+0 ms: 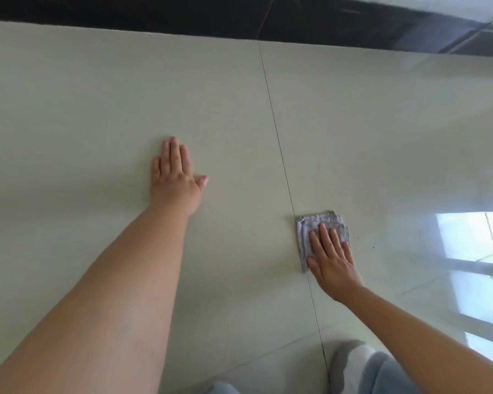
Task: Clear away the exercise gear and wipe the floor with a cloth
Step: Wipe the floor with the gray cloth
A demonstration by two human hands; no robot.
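A folded grey cloth (316, 228) lies flat on the pale tiled floor (97, 95), just right of a dark tile joint. My right hand (332, 260) presses down on the cloth with flat, spread fingers and covers its near half. My left hand (174, 177) rests palm-down on the bare floor to the left, fingers straight and thumb out, holding nothing. No exercise gear is in view.
A dark skirting band (239, 18) runs along the far edge of the floor. A bright window reflection (473, 265) shines on the tiles at the right. My knees in light blue trousers (379, 371) are at the bottom edge.
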